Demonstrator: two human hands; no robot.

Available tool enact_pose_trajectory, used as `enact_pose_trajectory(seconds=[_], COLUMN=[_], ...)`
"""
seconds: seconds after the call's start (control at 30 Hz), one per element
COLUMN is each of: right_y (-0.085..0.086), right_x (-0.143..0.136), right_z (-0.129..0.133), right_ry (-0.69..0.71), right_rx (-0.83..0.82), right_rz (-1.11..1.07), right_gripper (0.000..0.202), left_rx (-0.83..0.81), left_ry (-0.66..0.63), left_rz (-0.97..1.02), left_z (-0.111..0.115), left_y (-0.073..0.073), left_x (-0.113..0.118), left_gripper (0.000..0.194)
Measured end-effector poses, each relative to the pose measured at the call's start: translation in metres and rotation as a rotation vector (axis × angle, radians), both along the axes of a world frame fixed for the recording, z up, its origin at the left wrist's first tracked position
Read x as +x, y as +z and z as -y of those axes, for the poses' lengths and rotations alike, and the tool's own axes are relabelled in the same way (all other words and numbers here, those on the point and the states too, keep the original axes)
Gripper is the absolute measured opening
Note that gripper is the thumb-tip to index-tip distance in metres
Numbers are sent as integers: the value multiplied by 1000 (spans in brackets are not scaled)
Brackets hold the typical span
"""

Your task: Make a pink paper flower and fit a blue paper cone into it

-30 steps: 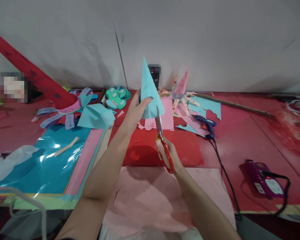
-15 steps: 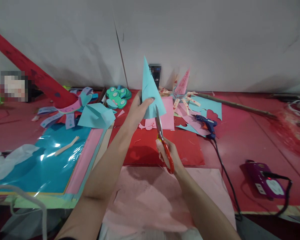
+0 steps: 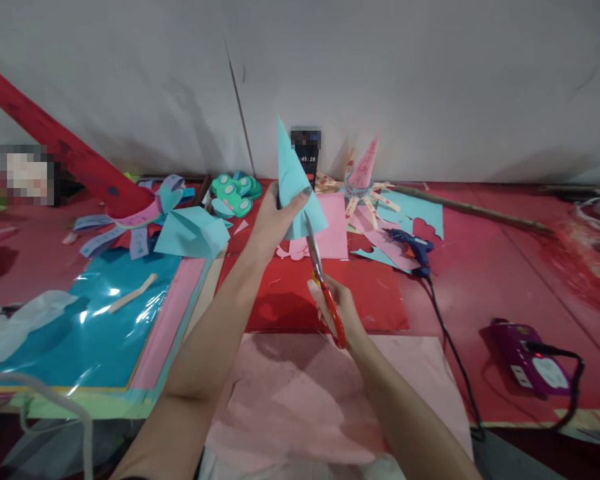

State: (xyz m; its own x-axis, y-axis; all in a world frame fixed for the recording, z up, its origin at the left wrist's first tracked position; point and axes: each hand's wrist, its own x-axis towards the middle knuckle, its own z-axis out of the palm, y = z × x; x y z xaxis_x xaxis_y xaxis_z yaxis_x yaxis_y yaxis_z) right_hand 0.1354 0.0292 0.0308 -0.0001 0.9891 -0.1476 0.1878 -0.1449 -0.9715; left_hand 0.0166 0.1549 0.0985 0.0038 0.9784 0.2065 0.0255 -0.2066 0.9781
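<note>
Light-blue paper cone (image 3: 291, 177) being held point-up, leaning left
It is being pinched by the left grip (image 3: 275, 217); from the right grip (image 3: 336, 300), closed around red-handled metal scissors (image 3: 314, 252), blades are being aimed forward at its lower edge.

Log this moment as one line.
left hand: holding light-blue paper cone | right hand: holding red-handled scissors, blades at cone's lower edge | glue gun: on table

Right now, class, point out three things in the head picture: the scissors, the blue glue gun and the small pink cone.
Scissors (image 3: 337, 319): head view, on the red handle.
Blue glue gun (image 3: 418, 248): head view, on its body.
Small pink cone (image 3: 365, 168): head view, mid-side.
</note>
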Motion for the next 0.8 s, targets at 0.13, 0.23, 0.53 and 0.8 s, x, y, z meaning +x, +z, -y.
enact_pose_trajectory(seconds=[0.13,0.23,0.53,0.8], right_y=[-2,-1,9,2], right_x=[0,0,1,0], right_z=[-1,-1,-1,-2], right_ry=[0,9,206,164], right_rx=[15,38,55,56], right_rz=[8,16,-77,-90], right_gripper=[40,43,50,51], left_rx=[-6,-16,32,6], left_ry=[6,4,86,119], left_rz=[-11,13,132,211], left_z=[0,2,-7,-16], left_y=[1,1,-3,-4], left_x=[0,0,-7,-19], left_gripper=[48,47,39,32])
